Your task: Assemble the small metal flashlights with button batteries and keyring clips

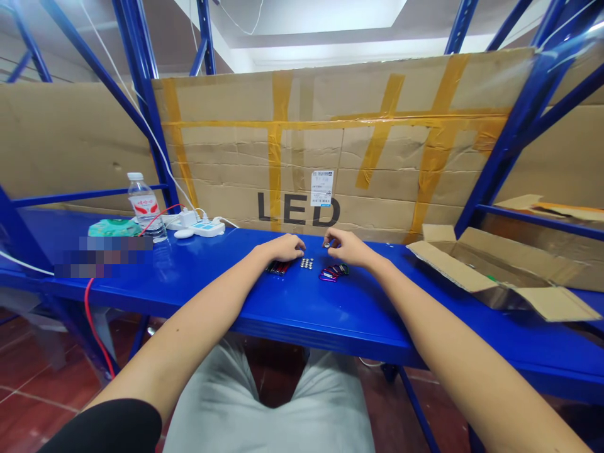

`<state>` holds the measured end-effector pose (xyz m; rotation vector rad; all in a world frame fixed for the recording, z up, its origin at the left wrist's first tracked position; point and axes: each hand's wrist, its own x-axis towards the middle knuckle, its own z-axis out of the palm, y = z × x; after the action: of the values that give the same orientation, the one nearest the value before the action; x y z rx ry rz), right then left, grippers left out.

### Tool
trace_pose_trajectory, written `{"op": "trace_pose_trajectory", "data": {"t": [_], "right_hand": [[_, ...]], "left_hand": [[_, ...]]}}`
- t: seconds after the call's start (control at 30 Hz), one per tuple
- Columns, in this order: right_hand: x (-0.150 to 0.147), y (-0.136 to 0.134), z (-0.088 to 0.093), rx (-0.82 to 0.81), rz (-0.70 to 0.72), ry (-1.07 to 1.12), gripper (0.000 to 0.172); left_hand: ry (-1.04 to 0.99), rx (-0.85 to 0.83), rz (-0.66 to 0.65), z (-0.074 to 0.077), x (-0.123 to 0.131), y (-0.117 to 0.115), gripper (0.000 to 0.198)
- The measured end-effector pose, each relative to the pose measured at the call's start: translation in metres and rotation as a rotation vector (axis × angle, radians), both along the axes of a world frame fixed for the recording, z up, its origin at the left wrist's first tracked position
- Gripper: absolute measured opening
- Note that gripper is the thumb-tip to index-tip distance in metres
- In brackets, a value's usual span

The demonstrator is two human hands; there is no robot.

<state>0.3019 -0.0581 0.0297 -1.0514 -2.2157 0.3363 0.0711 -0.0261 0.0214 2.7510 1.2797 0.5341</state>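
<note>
My right hand [348, 248] is closed in a pinch above the blue table, with a small round silver piece [326, 245] at its fingertips. Several similar small silver pieces [306, 263], like button cells, sit in short rows between the hands. Just beyond them, my left hand [285, 247] rests low with curled fingers; what is in them, if anything, is hidden. Under the left wrist lie several slim dark and red sticks [278, 268], partly covered. Closer to me than the right hand is a group of coloured carabiners [333, 272], red, blue and green.
An open cardboard box [500, 267] stands right on the blue table [321, 314]. At left are a water bottle [145, 207], a green packet [112, 228] and a white power strip [207, 228]. A large cardboard sheet [226, 157] closes off the back between blue posts.
</note>
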Motion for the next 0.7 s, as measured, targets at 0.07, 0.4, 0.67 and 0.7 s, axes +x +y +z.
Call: {"op": "trace_pose_trajectory", "data": {"t": [0.07,0.4,0.67,0.7], "right_hand": [[-0.001,-0.001,0.0,-0.003,-0.004,-0.009,0.018],[-0.004,0.0,-0.003,-0.011,0.005,-0.002,0.018],[-0.007,-0.004,-0.003,-0.042,0.009,-0.015,0.016],[-0.007,-0.004,-0.003,-0.057,0.007,-0.004,0.016]], "left_hand": [[0.021,-0.033,-0.02,-0.002,0.0,0.002,0.021],[-0.011,-0.034,0.007,-0.004,0.004,-0.001,0.011],[-0.054,0.078,-0.009,0.002,0.007,-0.007,0.01],[-0.103,0.12,-0.028,0.005,0.009,-0.009,0.01]]}}
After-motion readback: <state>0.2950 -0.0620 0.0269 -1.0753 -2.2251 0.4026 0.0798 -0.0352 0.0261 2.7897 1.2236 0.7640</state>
